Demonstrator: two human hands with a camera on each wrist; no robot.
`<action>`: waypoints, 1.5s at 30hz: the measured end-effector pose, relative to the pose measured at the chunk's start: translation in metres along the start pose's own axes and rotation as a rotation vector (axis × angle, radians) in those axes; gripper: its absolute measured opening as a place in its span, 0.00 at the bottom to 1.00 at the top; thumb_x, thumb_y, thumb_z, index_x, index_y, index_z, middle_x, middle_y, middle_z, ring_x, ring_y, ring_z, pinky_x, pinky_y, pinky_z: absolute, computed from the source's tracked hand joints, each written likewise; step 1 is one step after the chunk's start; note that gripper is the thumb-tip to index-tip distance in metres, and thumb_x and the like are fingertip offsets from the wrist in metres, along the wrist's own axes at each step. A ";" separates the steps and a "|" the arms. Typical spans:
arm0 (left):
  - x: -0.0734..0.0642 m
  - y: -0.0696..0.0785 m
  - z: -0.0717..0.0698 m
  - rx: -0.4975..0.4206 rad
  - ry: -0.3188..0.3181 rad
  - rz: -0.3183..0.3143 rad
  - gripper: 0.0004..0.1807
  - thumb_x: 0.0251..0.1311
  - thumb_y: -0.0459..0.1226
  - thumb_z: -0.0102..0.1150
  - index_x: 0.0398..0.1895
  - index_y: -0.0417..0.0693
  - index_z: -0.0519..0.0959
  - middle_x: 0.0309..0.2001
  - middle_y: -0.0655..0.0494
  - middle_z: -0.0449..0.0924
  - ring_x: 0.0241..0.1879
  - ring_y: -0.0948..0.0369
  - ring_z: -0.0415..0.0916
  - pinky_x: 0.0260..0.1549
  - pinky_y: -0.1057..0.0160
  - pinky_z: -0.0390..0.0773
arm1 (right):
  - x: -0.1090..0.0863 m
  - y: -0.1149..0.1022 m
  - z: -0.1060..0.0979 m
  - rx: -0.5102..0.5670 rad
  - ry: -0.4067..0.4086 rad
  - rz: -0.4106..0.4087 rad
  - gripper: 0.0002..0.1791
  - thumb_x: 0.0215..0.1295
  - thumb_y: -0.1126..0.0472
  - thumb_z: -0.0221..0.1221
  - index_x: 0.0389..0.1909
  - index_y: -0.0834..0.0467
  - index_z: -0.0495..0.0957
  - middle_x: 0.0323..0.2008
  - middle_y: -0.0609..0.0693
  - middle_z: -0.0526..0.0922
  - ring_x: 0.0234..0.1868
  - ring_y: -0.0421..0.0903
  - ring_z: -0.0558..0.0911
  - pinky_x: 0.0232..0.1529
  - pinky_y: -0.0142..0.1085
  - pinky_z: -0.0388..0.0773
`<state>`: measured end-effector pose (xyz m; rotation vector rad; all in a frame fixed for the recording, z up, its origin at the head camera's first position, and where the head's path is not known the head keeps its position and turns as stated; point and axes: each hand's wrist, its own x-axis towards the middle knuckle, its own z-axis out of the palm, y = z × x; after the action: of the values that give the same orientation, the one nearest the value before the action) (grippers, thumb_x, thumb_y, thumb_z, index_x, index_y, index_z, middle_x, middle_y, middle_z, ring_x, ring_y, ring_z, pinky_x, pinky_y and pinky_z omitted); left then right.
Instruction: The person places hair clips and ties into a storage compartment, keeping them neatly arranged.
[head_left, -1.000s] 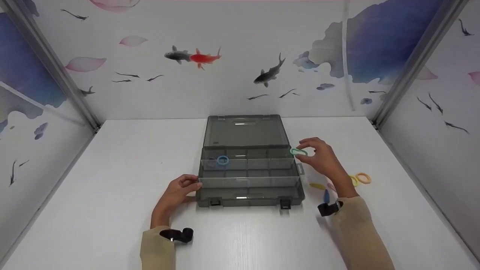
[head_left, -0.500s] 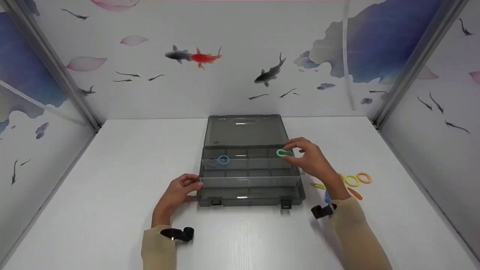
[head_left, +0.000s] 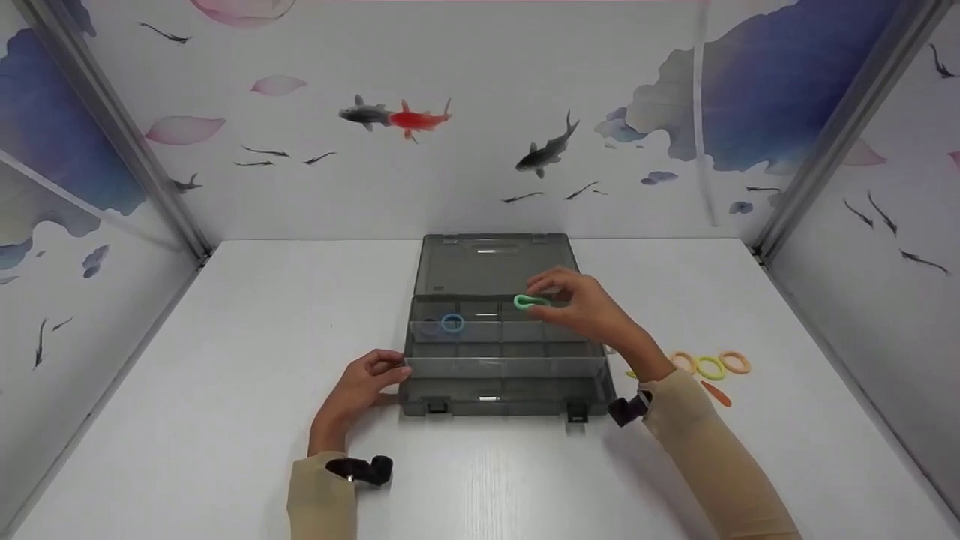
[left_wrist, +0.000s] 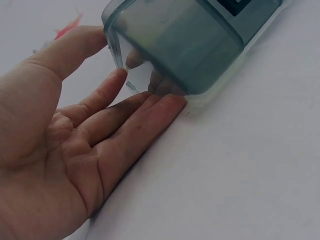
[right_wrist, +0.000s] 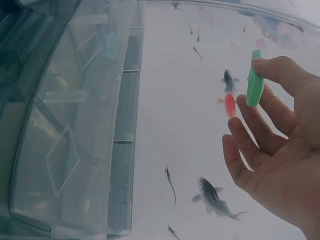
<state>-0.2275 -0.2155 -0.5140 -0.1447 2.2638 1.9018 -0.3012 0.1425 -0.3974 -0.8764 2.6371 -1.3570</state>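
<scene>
In the head view, my right hand (head_left: 581, 304) pinches a green hair tie (head_left: 531, 302) between thumb and fingers, over the back row of a grey see-through compartment box (head_left: 506, 407). The right wrist view shows that hair tie (right_wrist: 255, 87) squeezed narrow, the other fingers loosely spread. My left hand (head_left: 367, 382) rests against the box's left side. In the left wrist view its fingers (left_wrist: 145, 122) lie nearly straight along the wall, with the thumb at the top edge. A blue hair tie (head_left: 452, 323) lies at the left of the back row.
The box's lid (head_left: 491, 264) stands open at the back. Right of the box lie a yellow hair tie (head_left: 711, 367), an orange hair tie (head_left: 735, 362) and an orange elongated piece (head_left: 716, 393). My right forearm partly covers this group. Printed walls enclose the white table (head_left: 480, 480).
My right hand has moved left with the green hair tie, from the box's right edge to over its back row. The left hand has stayed at the box's side.
</scene>
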 end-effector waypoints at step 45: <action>0.000 -0.001 -0.001 -0.016 0.001 -0.008 0.27 0.62 0.44 0.68 0.61 0.43 0.74 0.63 0.43 0.78 0.56 0.53 0.78 0.52 0.54 0.82 | 0.093 0.014 0.054 -0.224 -0.279 0.205 0.11 0.64 0.59 0.67 0.45 0.60 0.84 0.54 0.56 0.81 0.47 0.49 0.77 0.53 0.48 0.78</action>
<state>-0.2278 -0.2162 -0.5152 -0.1566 2.2462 1.9170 -0.3704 0.0620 -0.4222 -0.7278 2.6027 -0.8393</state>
